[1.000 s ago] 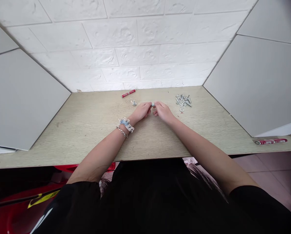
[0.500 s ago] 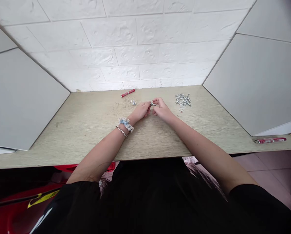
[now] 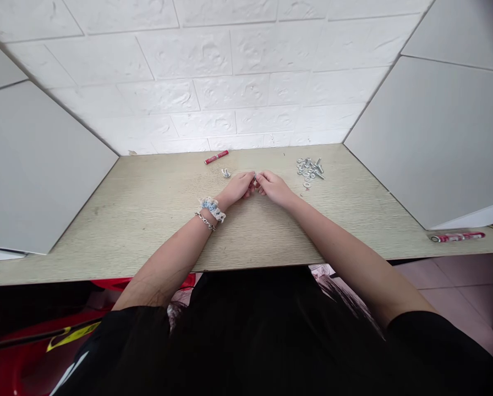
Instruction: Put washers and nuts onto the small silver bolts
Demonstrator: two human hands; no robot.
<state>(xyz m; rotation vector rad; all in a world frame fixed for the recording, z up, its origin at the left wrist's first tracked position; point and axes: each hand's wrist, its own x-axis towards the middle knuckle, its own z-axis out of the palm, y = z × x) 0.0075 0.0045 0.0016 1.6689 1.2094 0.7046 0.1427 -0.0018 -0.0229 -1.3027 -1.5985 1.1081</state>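
My left hand [image 3: 238, 188] is closed, pinching a metal bolt [image 3: 255, 177] over the middle of the table. Against it, my right hand [image 3: 275, 188] has its fingers closed around the bolt's threaded end. Only a small shiny bit of the bolt shows between the fingertips, and whether a nut or washer sits on it is hidden. To the left of my hands lies a small group of metal fasteners [image 3: 225, 173]. A loose pile of bolts, nuts and washers [image 3: 310, 166] is to the right.
A red marker-like tube [image 3: 216, 157] lies near the white brick wall [image 3: 230, 99]. Another red tube [image 3: 458, 237] rests by the table's front right edge. Grey panels stand at the left [image 3: 44, 165] and right [image 3: 432, 137] of the wooden table [image 3: 147, 203].
My right hand's fingers, spread apart around the bolt before, have closed in over its threaded end, which was in plain sight. My left hand has stayed nearly still.
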